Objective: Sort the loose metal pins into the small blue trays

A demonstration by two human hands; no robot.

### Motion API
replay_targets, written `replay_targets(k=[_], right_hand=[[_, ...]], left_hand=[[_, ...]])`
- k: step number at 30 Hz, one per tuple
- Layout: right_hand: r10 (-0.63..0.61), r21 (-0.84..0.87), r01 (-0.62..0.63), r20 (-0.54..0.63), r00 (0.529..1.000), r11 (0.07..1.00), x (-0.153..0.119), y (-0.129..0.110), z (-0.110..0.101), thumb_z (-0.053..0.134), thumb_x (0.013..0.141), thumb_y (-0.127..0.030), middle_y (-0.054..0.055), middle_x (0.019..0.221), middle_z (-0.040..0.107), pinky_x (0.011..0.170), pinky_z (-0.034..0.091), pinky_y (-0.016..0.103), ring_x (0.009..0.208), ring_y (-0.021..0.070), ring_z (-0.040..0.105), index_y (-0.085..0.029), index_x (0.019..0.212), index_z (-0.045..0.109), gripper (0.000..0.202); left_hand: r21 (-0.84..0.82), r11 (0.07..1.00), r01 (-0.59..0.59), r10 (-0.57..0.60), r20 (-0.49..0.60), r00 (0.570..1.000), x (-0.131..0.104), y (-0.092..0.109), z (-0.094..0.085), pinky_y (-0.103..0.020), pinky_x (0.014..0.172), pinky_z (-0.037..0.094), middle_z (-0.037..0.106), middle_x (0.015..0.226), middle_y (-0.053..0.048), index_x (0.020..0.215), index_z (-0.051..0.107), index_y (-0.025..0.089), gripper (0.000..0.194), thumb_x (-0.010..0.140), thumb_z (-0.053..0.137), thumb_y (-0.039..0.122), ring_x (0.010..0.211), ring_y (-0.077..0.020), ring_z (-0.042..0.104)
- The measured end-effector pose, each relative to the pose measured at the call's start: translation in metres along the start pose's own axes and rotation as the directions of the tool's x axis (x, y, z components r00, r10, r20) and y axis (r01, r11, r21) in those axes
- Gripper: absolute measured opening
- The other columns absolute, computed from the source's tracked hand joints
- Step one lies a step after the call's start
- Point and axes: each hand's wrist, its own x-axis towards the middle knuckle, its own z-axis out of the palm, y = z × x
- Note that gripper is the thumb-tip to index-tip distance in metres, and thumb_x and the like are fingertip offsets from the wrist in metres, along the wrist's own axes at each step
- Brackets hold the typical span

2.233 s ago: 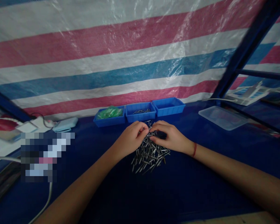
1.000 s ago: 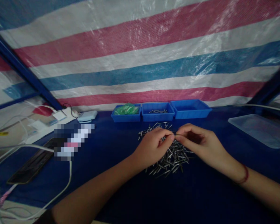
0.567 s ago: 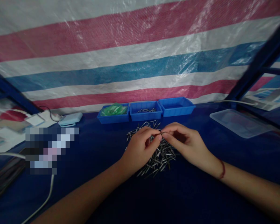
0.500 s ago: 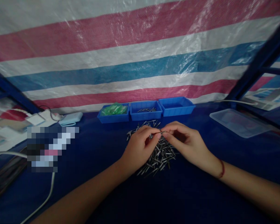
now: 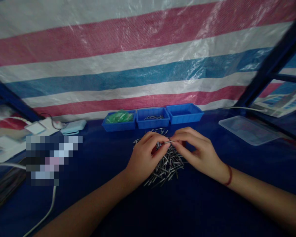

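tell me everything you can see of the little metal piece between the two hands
The metal piece is a thin, straight, silvery-grey rod, roughly level, running sideways over the pile of similar pieces. The left hand pinches one end and the right hand the other. Fingertips partly cover it; finer detail is too small to tell.

Pinching with left hand (image 5: 143,155) and right hand (image 5: 199,148) close together; holding bare forearms (image 5: 93,199) angled inward from near left and right.

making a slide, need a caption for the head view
Both hands pinch a metal pin over a pile of pins, three blue bins behind.
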Motion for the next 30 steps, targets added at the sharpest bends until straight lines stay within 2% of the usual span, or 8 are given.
replay_targets(k=[10, 12, 14, 18, 22, 25, 27, 30], right_hand=[[0.076, 0.113, -0.095, 0.161, 0.984, 0.989, -0.002, -0.006, 0.003, 0.046, 0.089, -0.019, 0.005, 0.092, 0.059, 0.077, 0.046, 0.030, 0.086, 0.0143, 0.056, -0.018, 0.094, 0.059, 0.014], [0.139, 0.094, -0.152, 0.131, 0.982, 0.984, -0.002, -0.002, 0.004, 0.047, 0.089, -0.023, 0.005, 0.096, 0.059, 0.074, 0.046, 0.030, 0.082, 0.0139, 0.057, -0.019, 0.102, 0.057, 0.016], [0.206, 0.088, -0.213, 0.086, 0.975, 0.973, -0.001, 0.005, 0.005, 0.048, 0.089, -0.027, 0.005, 0.095, 0.059, 0.067, 0.046, 0.028, 0.074, 0.0127, 0.057, -0.020, 0.106, 0.055, 0.020], [0.328, 0.116, -0.327, 0.013, 0.945, 0.938, 0.001, 0.023, 0.005, 0.047, 0.088, -0.034, 0.002, 0.080, 0.059, 0.057, 0.044, 0.026, 0.062, 0.0114, 0.054, -0.019, 0.105, 0.054, 0.023], [0.401, 0.110, -0.395, -0.030, 0.916, 0.912, 0.004, 0.035, 0.001, 0.048, 0.087, -0.036, 0.002, 0.078, 0.059, 0.055, 0.042, 0.026, 0.060, 0.0116, 0.053, -0.018, 0.101, 0.055, 0.024], [0.427, 0.078, -0.424, -0.035, 0.904, 0.903, 0.004, 0.041, 0.000, 0.050, 0.085, -0.034, 0.002, 0.076, 0.059, 0.055, 0.041, 0.026, 0.060, 0.0117, 0.053, -0.018, 0.095, 0.057, 0.020], [0.445, 0.087, -0.441, -0.024, 0.895, 0.893, 0.003, 0.047, 0.002, 0.051, 0.083, -0.032, 0.001, 0.077, 0.059, 0.055, 0.041, 0.026, 0.059, 0.0115, 0.052, -0.018, 0.093, 0.058, 0.018], [0.468, 0.128, -0.464, 0.005, 0.884, 0.876, 0.000, 0.054, 0.008, 0.052, 0.082, -0.030, 0.001, 0.079, 0.059, 0.055, 0.041, 0.026, 0.059, 0.0114, 0.051, -0.019, 0.092, 0.057, 0.017]], left_hand=[[0.095, 0.995, 0.040, -0.046, 0.064, 0.997, 0.009, 0.003, -0.005, -0.022, 0.060, 0.041, 0.058, 0.071, 0.002, 0.081, 0.057, 0.017, 0.007, 0.086, 0.055, 0.022, 0.063, -0.0100, 0.053], [0.156, 0.988, 0.010, -0.021, 0.072, 0.997, 0.026, -0.007, -0.009, -0.025, 0.067, 0.042, 0.062, 0.078, 0.000, 0.086, 0.059, 0.018, 0.007, 0.087, 0.054, 0.023, 0.072, -0.0123, 0.055], [0.266, 0.964, 0.001, 0.000, -0.006, 1.000, 0.047, -0.024, -0.011, -0.027, 0.073, 0.042, 0.063, 0.081, -0.001, 0.085, 0.059, 0.017, 0.010, 0.088, 0.051, 0.023, 0.075, -0.0138, 0.055], [0.540, 0.836, 0.095, -0.111, -0.003, 0.994, 0.085, -0.063, -0.008, -0.034, 0.082, 0.040, 0.062, 0.090, -0.005, 0.093, 0.063, 0.018, 0.020, 0.091, 0.047, 0.030, 0.089, -0.0203, 0.054], [0.591, 0.797, 0.121, -0.151, 0.002, 0.988, 0.089, -0.075, -0.002, -0.045, 0.086, 0.038, 0.057, 0.108, -0.014, 0.120, 0.053, 0.014, 0.044, 0.085, 0.055, 0.040, 0.102, -0.0307, 0.049], [0.580, 0.814, -0.031, -0.095, 0.184, 0.978, 0.074, -0.065, -0.006, -0.040, 0.091, 0.037, 0.056, 0.111, -0.011, 0.121, 0.052, 0.016, 0.037, 0.091, 0.044, 0.036, 0.104, -0.0257, 0.049], [0.515, 0.839, -0.178, -0.068, 0.422, 0.904, 0.064, -0.058, -0.010, -0.036, 0.090, 0.038, 0.059, 0.105, -0.008, 0.108, 0.061, 0.018, 0.028, 0.093, 0.040, 0.030, 0.099, -0.0218, 0.052], [0.465, 0.852, -0.241, -0.083, 0.574, 0.814, 0.054, -0.056, -0.010, -0.030, 0.085, 0.042, 0.062, 0.097, -0.005, 0.099, 0.066, 0.020, 0.024, 0.091, 0.043, 0.023, 0.092, -0.0181, 0.056]])
